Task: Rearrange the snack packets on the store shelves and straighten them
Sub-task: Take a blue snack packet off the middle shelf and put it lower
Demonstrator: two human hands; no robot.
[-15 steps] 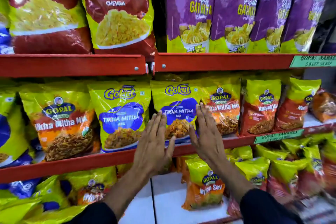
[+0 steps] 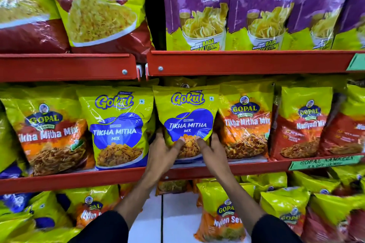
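Yellow-green and blue film makes up the Gokul Tikha Mitha Mix packet (image 2: 186, 116) that is gripped at the centre of the head view, upright on the middle red shelf (image 2: 246, 167). Its lower left edge is clasped by the left hand (image 2: 161, 156), thumb laid across the printed snack picture and fingers wrapped behind the side of the bag; its lower right edge is clasped in the same way by the right hand (image 2: 212, 153), so that the two thumbs nearly meet on the front. Both hands are partly closed around the packet, and dark sleeves are seen at the bottom edge of the frame. A second Gokul packet (image 2: 116, 126) is stood just beside it on the left, and further left a Gopal Tikha Mitha Mix packet (image 2: 48, 134) is tilted slightly. Touching the held packet on the right, another Gopal Tikha Mitha Mix bag (image 2: 245, 122) is seen, followed by a red Nadiyadi Mix bag (image 2: 305, 124). On the upper shelf, Nylon Chevda bags (image 2: 98, 6) are placed at the upper left of the frame and purple Papdi Gathiya bags (image 2: 199, 6) at the upper right. Below, at the lower right, a Nylon Sev packet (image 2: 221, 213) is leaned among other yellow-green bags.
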